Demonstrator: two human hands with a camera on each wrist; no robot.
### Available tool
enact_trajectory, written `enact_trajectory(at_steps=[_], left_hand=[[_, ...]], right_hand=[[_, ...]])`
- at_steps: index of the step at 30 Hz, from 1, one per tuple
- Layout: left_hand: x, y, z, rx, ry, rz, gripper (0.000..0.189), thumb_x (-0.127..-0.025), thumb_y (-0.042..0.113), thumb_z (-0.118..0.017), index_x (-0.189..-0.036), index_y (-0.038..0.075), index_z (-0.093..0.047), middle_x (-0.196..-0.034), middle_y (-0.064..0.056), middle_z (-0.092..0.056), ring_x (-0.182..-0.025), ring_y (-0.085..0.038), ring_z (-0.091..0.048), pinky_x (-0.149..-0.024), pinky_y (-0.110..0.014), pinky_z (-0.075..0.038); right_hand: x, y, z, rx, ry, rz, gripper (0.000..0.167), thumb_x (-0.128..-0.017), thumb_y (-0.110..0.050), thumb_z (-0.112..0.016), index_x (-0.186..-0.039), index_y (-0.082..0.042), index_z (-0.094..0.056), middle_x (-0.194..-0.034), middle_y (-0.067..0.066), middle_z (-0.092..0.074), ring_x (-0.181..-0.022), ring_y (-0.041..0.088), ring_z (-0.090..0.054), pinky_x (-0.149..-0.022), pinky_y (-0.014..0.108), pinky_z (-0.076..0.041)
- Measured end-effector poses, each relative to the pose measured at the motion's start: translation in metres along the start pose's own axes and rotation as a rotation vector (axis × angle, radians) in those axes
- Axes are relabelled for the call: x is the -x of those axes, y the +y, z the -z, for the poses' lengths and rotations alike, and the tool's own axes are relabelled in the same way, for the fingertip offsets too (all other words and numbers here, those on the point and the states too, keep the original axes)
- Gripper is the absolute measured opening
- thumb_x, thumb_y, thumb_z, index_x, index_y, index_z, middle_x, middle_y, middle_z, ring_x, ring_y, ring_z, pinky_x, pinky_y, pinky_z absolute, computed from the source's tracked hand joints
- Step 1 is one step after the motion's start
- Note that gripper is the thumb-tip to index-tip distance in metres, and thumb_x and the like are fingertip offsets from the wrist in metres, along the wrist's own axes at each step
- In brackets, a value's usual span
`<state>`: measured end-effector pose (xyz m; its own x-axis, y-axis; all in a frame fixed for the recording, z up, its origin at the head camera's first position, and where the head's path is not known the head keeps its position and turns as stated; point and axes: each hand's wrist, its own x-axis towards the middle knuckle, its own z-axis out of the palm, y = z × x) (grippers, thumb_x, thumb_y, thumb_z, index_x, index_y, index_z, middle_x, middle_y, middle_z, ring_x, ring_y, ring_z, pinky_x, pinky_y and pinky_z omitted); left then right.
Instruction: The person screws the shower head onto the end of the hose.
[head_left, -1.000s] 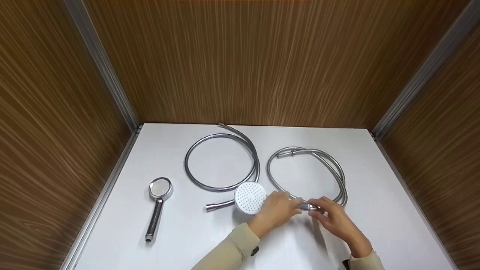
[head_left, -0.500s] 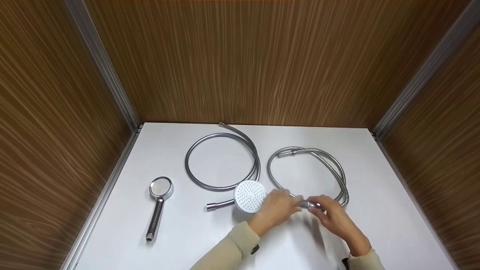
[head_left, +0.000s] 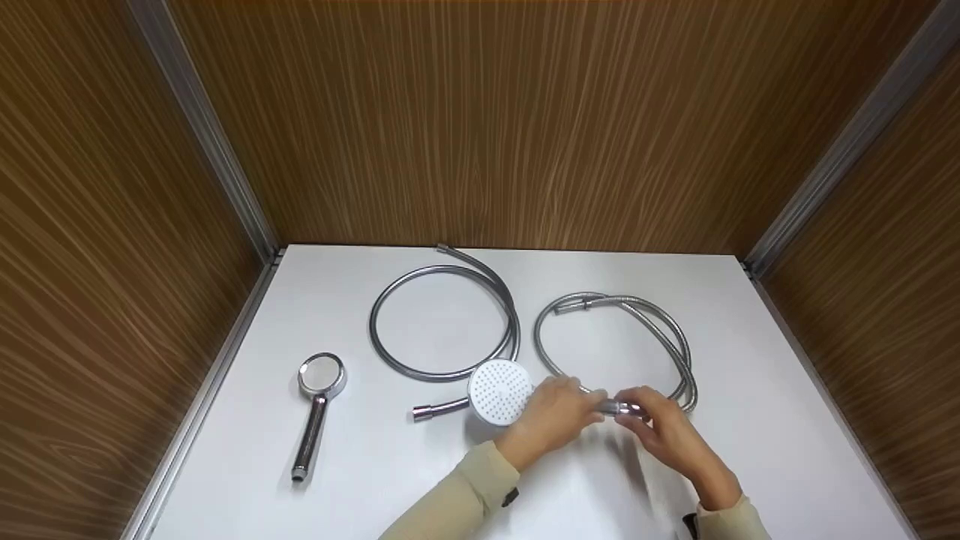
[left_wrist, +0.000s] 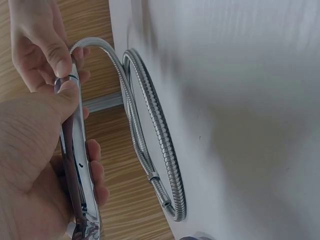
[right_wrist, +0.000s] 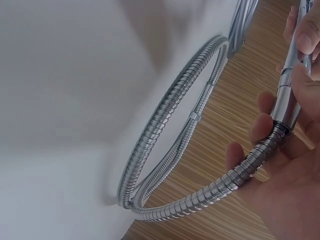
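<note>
In the head view a chrome shower head with a round white spray face (head_left: pixel 500 392) is held by my left hand (head_left: pixel 553 418), whose fingers wrap its handle. Seen from the left wrist, the shiny handle (left_wrist: pixel 80 155) lies along that palm, thumb pressed near its end. My right hand (head_left: pixel 671 435) pinches the metal connector of a ribbed shower hose (head_left: pixel 687 360) against the handle's end. In the right wrist view this smooth connector (right_wrist: pixel 284 102) lines up with the handle, and fingers curl round it and the hose just below. The thread inside is hidden.
A second shower head (head_left: pixel 321 375) lies on the left of the white table (head_left: pixel 390 495). A coiled grey hose (head_left: pixel 373 322) lies behind the held shower head, its end fitting (head_left: pixel 424 413) pointing left. Wood-grain panels (head_left: pixel 480 127) enclose the back and sides.
My right fingers have shifted slightly upward around the connector. My left hand and the shower head have stayed almost in place.
</note>
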<state>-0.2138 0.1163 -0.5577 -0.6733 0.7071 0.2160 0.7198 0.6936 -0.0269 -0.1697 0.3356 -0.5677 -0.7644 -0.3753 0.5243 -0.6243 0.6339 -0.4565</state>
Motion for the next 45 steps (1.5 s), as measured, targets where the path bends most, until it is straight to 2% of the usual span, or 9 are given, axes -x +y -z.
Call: enact_trajectory(at_steps=[4, 8, 11, 18, 22, 29, 34, 41, 45], left_hand=[[0.0002, -0.0008, 0.0013, 0.003, -0.015, -0.001, 0.028, -0.105, 0.054, -0.055, -0.123, 0.033, -0.062, -0.090, 0.004, -0.069, -0.081, -0.012, -0.060, -0.079, -0.025, -0.051], [-0.0002, -0.0015, 0.0012, 0.002, -0.021, 0.000, 0.029, -0.106, 0.054, -0.054, -0.124, 0.034, -0.062, -0.090, 0.004, -0.069, -0.081, -0.012, -0.060, -0.078, -0.026, -0.051], [-0.0007, -0.0021, 0.0010, -0.010, -0.010, -0.003, 0.028, -0.105, 0.054, -0.054, -0.124, 0.035, -0.062, -0.090, 0.004, -0.069, -0.080, -0.012, -0.059, -0.076, -0.026, -0.051], [-0.0005, -0.0032, 0.0020, -0.028, 0.002, -0.010, 0.028, -0.105, 0.055, -0.056, -0.122, 0.034, -0.062, -0.089, 0.004, -0.068, -0.078, -0.012, -0.060, -0.073, -0.025, -0.050], [-0.0010, -0.0038, 0.0014, -0.028, -0.001, -0.010, 0.028, -0.104, 0.055, -0.056, -0.122, 0.034, -0.063, -0.088, 0.004, -0.068, -0.078, -0.012, -0.060, -0.072, -0.025, -0.050], [-0.0009, -0.0041, -0.0008, -0.045, 0.002, -0.020, 0.028, -0.104, 0.055, -0.056, -0.121, 0.033, -0.063, -0.086, 0.004, -0.069, -0.079, -0.013, -0.062, -0.074, -0.027, -0.051], [-0.0009, -0.0034, -0.0003, -0.045, -0.002, -0.016, 0.028, -0.105, 0.055, -0.055, -0.119, 0.033, -0.063, -0.087, 0.004, -0.069, -0.080, -0.013, -0.062, -0.073, -0.026, -0.051], [-0.0014, -0.0040, 0.0010, -0.021, -0.020, -0.017, 0.028, -0.105, 0.054, -0.054, -0.121, 0.034, -0.062, -0.088, 0.004, -0.069, -0.080, -0.013, -0.061, -0.075, -0.027, -0.051], [-0.0021, -0.0045, 0.0012, -0.017, -0.027, -0.019, 0.028, -0.105, 0.054, -0.054, -0.122, 0.034, -0.062, -0.089, 0.004, -0.069, -0.081, -0.012, -0.061, -0.076, -0.026, -0.051]], right_hand=[[0.0002, -0.0003, 0.0009, -0.005, 0.007, -0.021, 0.036, -0.080, 0.007, -0.083, -0.114, 0.000, -0.072, -0.096, 0.003, -0.072, -0.082, 0.008, -0.065, -0.065, 0.025, -0.056], [-0.0002, -0.0011, 0.0007, 0.019, -0.013, -0.077, 0.045, -0.079, 0.005, -0.085, -0.119, 0.003, -0.064, -0.095, 0.004, -0.074, -0.080, 0.017, -0.069, -0.066, 0.031, -0.056], [-0.0009, -0.0011, -0.0001, 0.024, -0.022, -0.089, 0.044, -0.080, 0.008, -0.084, -0.115, 0.001, -0.059, -0.094, 0.003, -0.074, -0.081, 0.021, -0.072, -0.068, 0.031, -0.058], [-0.0017, -0.0002, 0.0003, 0.043, 0.015, -0.023, 0.037, -0.079, 0.011, -0.084, -0.107, -0.003, -0.066, -0.093, -0.004, -0.071, -0.083, 0.007, -0.064, -0.071, 0.028, -0.057], [-0.0017, -0.0004, 0.0012, 0.071, 0.027, -0.023, 0.033, -0.080, 0.008, -0.084, -0.107, -0.005, -0.070, -0.095, -0.005, -0.072, -0.085, 0.008, -0.062, -0.073, 0.029, -0.057], [0.0001, -0.0031, 0.0027, 0.009, -0.037, -0.097, 0.034, -0.084, 0.008, -0.081, -0.114, -0.003, -0.067, -0.100, -0.002, -0.073, -0.088, 0.017, -0.071, -0.080, 0.031, -0.062], [-0.0001, -0.0042, 0.0035, -0.001, -0.057, -0.157, 0.038, -0.083, 0.008, -0.081, -0.114, -0.005, -0.063, -0.100, -0.004, -0.073, -0.090, 0.016, -0.073, -0.081, 0.031, -0.062], [-0.0013, -0.0026, 0.0050, 0.020, -0.027, -0.090, 0.033, -0.084, 0.006, -0.082, -0.110, -0.005, -0.067, -0.097, -0.005, -0.072, -0.086, 0.018, -0.071, -0.078, 0.033, -0.062], [-0.0003, -0.0027, 0.0061, 0.042, -0.030, -0.094, 0.030, -0.086, 0.003, -0.082, -0.111, -0.006, -0.070, -0.099, -0.003, -0.073, -0.087, 0.019, -0.071, -0.077, 0.034, -0.062]])
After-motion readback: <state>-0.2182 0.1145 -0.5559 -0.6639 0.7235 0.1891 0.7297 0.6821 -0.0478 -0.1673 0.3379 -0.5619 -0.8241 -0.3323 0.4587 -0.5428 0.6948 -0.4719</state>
